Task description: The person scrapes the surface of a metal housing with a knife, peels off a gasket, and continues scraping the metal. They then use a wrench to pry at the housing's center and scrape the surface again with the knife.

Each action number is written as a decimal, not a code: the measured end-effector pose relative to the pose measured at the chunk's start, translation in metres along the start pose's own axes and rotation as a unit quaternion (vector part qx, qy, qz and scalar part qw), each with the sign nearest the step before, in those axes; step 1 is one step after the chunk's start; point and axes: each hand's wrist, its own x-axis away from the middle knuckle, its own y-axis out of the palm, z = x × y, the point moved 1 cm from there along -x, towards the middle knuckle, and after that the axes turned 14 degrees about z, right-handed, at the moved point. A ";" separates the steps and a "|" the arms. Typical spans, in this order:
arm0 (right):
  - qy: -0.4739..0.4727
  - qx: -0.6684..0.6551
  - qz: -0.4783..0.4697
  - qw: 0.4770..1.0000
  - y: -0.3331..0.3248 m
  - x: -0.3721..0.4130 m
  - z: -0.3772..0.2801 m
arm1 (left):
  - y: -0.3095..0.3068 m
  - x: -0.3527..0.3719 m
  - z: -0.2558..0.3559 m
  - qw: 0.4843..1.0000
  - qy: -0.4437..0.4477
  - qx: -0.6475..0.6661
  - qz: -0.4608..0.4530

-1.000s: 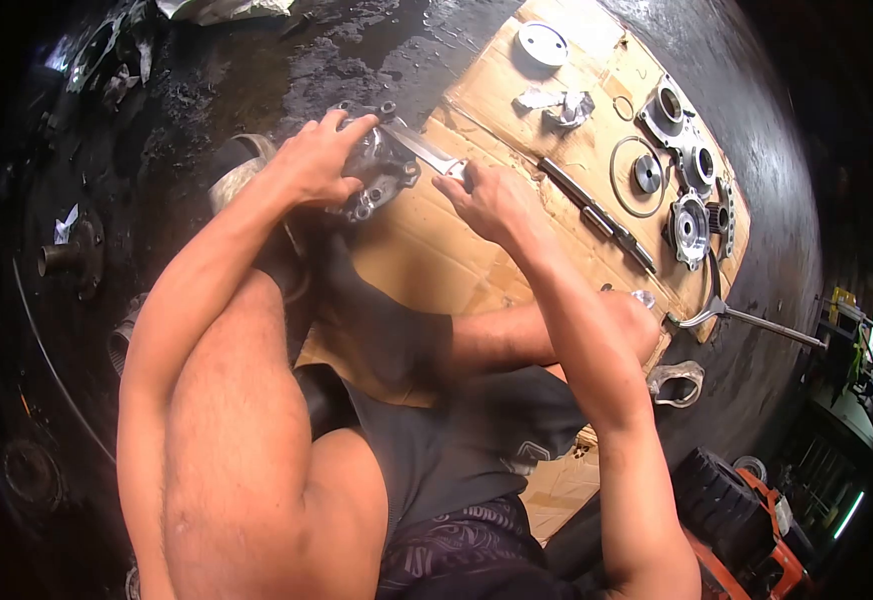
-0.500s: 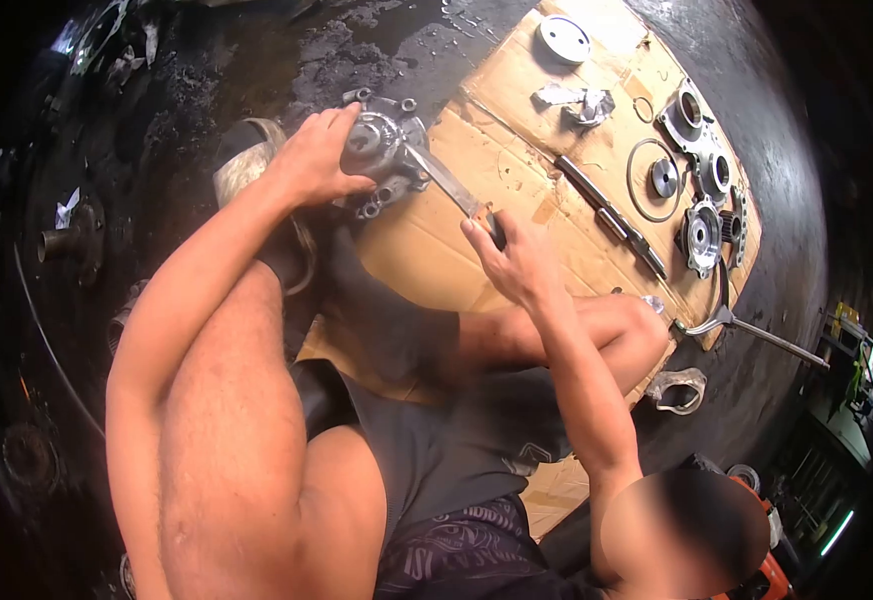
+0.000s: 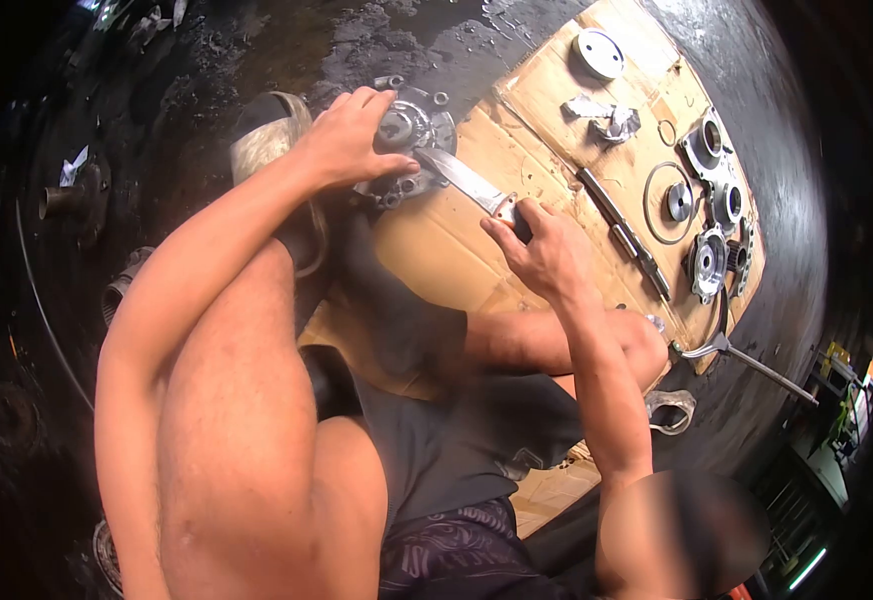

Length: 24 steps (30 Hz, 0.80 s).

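My left hand [image 3: 355, 142] grips the near-left side of a round grey metal housing [image 3: 419, 128] with bolt lugs around its rim, fingers along the top and thumb at the lower edge. My right hand [image 3: 549, 248] is wrapped around the dark handle of a knife [image 3: 469, 180]. The blade points up and left, its tip right at the housing's face. Part of the housing is hidden behind my left fingers. Under and beside it lies a flattened cardboard sheet [image 3: 447, 250].
On the cardboard lie a round metal cover [image 3: 598, 54], crumpled foil-like scraps [image 3: 617, 125], a long shaft [image 3: 622, 232], a large ring [image 3: 657, 230] and several cast parts [image 3: 707, 262]. A long-handled tool [image 3: 757, 368] juts over the right edge. A flanged part [image 3: 75, 203] stands on the floor at left.
The whole view has shifted, so the hands, housing and cardboard appear further right. The knife remains in my right hand with its tip at the housing, and my left hand keeps its hold.
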 end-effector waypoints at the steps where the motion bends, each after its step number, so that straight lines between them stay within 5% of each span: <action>1: -0.004 0.000 -0.002 1.000 0.000 -0.001 0.000 | 0.000 0.000 0.000 1.000 -0.004 0.000 0.002; 21: 0.103 -0.067 -0.012 0.992 0.014 0.007 -0.010 | 0.006 0.000 -0.009 1.000 0.018 0.008 0.014; 24: 0.048 -0.074 0.018 0.996 0.015 0.013 -0.012 | 0.005 -0.001 -0.011 1.000 0.023 0.003 0.014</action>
